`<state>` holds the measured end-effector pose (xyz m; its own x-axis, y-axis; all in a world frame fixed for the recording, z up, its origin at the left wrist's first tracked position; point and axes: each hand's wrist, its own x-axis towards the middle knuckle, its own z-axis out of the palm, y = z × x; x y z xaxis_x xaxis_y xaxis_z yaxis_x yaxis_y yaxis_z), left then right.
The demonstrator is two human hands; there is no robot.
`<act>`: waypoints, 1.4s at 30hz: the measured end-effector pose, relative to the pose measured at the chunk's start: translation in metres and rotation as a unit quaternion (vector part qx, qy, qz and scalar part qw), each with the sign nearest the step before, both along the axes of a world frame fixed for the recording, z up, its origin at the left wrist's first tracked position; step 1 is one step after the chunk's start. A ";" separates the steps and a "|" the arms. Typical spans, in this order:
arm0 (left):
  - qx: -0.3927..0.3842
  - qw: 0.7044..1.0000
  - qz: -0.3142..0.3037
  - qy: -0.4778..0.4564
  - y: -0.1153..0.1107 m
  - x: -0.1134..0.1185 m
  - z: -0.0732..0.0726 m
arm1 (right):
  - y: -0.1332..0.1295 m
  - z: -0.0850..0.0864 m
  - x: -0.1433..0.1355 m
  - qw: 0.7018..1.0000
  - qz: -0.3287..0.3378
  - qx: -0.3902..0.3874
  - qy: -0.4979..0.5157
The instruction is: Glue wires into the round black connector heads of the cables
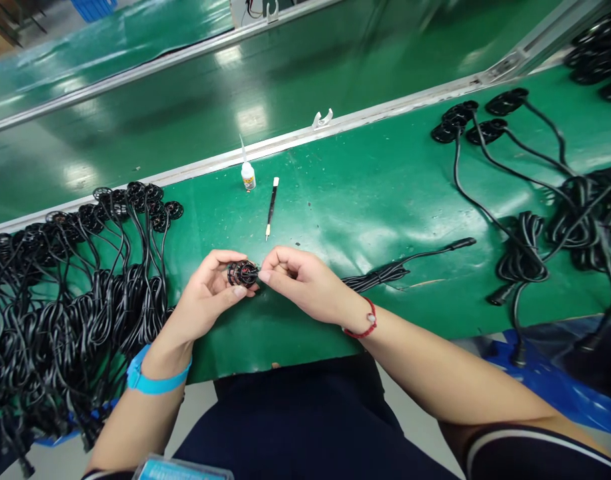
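My left hand (213,287), with a blue wristband below it, holds a small round black part (243,273) between thumb and fingers. Close against its right side, my right hand (300,280) is pinched on a dark wire or cable end at the part. The bundled black cable (378,277) lies on the green table (335,200) beyond my right wrist, its plug pointing right. Whether it joins the part is hidden behind my hand. Above my hands are a black stick with pale ends (272,210) and a small white bottle (248,175) with a thin tip, standing upright.
Many black cables with round heads (105,300) are piled at the left. More coiled cables (523,253) and black oval parts (487,131) lie at the right. A metal rail (285,141) with a white clip (322,119) runs along the back. A blue bin (570,393) stands below right.
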<state>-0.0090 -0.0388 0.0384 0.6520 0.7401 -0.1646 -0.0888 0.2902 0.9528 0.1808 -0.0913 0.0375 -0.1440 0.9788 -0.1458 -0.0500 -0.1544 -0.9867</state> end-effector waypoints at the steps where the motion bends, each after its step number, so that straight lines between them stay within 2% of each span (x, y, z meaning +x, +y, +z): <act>1: 0.000 1.000 -0.002 0.002 0.000 0.000 0.000 | 0.000 0.000 0.001 1.000 0.005 -0.009 0.010; 6: -0.004 1.000 -0.012 0.024 0.001 -0.002 0.001 | 0.000 0.001 0.005 0.999 0.020 -0.014 0.037; 12: -0.010 0.999 -0.028 0.044 0.001 -0.004 0.000 | -0.001 -0.002 0.005 0.998 0.009 0.052 -0.020; 16: -0.014 0.999 -0.028 0.041 0.001 -0.004 0.000 | -0.002 -0.003 0.003 0.997 0.011 0.067 -0.030; 26: -0.002 0.999 -0.011 0.035 -0.001 -0.001 0.001 | -0.004 -0.001 0.001 0.997 0.017 0.048 -0.060; 30: 0.007 0.999 -0.007 0.043 -0.001 -0.001 0.001 | -0.004 -0.001 0.000 0.996 -0.001 0.052 -0.069; 36: -0.004 0.999 -0.016 0.039 -0.001 -0.002 0.002 | -0.005 -0.001 -0.001 0.993 -0.013 0.077 -0.086; 42: -0.015 0.999 -0.041 0.032 0.000 -0.006 0.001 | -0.004 -0.003 0.000 0.993 -0.015 0.065 -0.095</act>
